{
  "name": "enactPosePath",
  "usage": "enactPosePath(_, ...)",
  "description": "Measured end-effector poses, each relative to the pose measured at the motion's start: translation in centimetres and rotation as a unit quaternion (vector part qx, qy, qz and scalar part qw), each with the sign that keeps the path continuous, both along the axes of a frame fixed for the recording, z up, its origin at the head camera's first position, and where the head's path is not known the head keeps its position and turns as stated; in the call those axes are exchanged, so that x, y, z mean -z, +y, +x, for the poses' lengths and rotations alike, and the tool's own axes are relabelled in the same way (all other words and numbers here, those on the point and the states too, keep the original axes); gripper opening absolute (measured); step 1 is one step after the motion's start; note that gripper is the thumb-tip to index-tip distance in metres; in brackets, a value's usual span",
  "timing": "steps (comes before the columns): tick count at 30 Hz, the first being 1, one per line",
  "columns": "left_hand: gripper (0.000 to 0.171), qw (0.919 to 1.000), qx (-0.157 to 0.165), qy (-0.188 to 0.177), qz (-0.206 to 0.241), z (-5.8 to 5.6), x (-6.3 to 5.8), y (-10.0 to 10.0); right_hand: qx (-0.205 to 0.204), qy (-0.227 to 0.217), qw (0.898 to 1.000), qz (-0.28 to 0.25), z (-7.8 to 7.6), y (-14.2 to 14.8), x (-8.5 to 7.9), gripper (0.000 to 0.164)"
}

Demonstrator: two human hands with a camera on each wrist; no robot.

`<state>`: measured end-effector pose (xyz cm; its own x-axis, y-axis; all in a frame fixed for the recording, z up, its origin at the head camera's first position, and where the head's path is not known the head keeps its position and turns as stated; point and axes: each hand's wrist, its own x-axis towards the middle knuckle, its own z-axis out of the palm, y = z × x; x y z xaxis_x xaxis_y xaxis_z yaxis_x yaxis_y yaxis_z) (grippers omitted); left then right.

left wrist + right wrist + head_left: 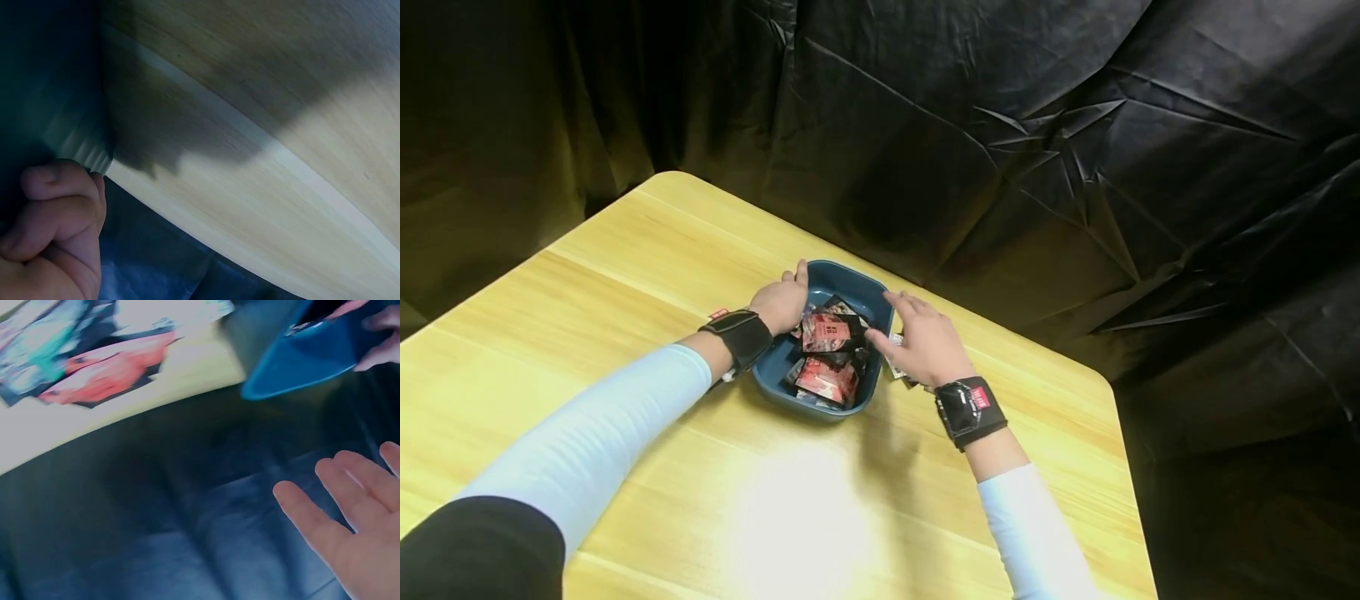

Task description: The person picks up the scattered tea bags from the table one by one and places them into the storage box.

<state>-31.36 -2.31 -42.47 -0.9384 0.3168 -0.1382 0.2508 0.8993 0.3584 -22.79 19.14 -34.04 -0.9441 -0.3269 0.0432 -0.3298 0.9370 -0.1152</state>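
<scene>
A dark blue plastic basin (842, 282) stands on the table with several food packets (827, 380) inside, their fronts red and black. My left hand (781, 304) is at the basin's left rim; the left wrist view shows its curled fingers (59, 209) gripping the edge. To the right of the basin my right hand (928, 340) is spread, its fingers straight and nothing in it. Beneath that hand, more packets (898, 367) lie on the table, mostly hidden in the head view. A red packet (119, 365) among them shows in the right wrist view.
The wooden table (587, 283) has rounded corners, and its far edge runs close behind the basin. A black wrinkled sheet (940, 150) hangs beyond it. Bright glare (805, 525) covers part of the near tabletop.
</scene>
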Motion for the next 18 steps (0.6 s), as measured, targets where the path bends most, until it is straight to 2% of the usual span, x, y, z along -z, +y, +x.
enactPosePath(6, 0.065, 1.0, -0.001, -0.005, -0.004, -0.2, -0.2, 0.2, 0.081, -0.007, 0.996, -0.035, -0.4, 5.5, 0.3, 0.056)
enactPosePath(11, 0.065, 1.0, -0.005, -0.003, -0.007, -0.2, -0.2, 0.3, 0.146, -0.04, 0.988, -0.021, 0.0, 9.4, 1.6, 0.054)
enactPosePath(15, 0.065, 1.0, -0.004, 0.001, -0.006, -0.2, 0.0, 0.3, 0.179, -0.073, 0.981, -0.024, -0.2, 10.7, 3.4, 0.053)
enactPosePath(18, 0.065, 1.0, -0.004, 0.002, -0.004, -0.1, 0.1, 0.2, 0.195, -0.077, 0.977, -0.039, -0.9, 10.5, 4.9, 0.051)
